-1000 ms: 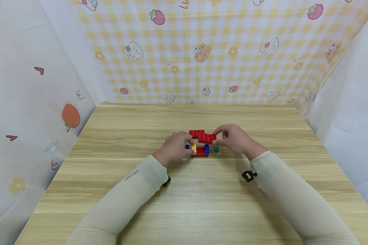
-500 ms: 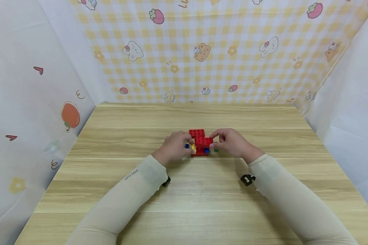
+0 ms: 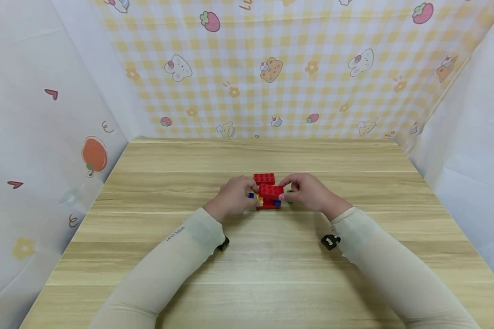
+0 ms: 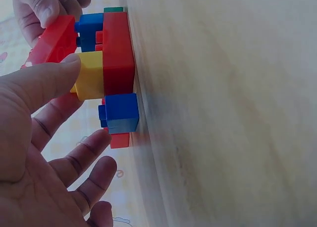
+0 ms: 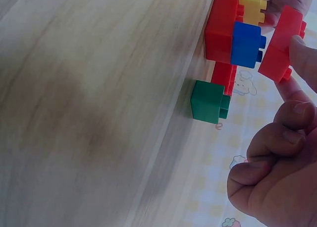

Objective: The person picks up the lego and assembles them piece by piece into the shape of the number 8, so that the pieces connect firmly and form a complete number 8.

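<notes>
With thumb and index finger, my left hand (image 3: 233, 197) pinches a yellow toy building brick (image 4: 90, 74) that stands at the left end of a long red brick (image 4: 119, 53) on the table. A blue brick (image 5: 245, 44) is attached at that red brick's other end. Over these two, my right hand (image 3: 306, 192) holds a second red brick (image 3: 271, 190) between thumb and fingers, tilted, studs upward. The right wrist view shows a gap between it and the blue brick. Its contact with the yellow brick is hidden by the left thumb.
Another red brick (image 3: 264, 178) lies just behind the stack. A loose blue brick (image 4: 123, 113) sits to the left, by the left fingers. To the right is a green brick (image 5: 208, 102). A checked cloth (image 3: 247, 91) hangs behind the wooden table (image 3: 255, 269).
My right hand has carried the red brick left and slightly toward me, over the yellow and blue bricks. The left hand has stayed at the yellow brick.
</notes>
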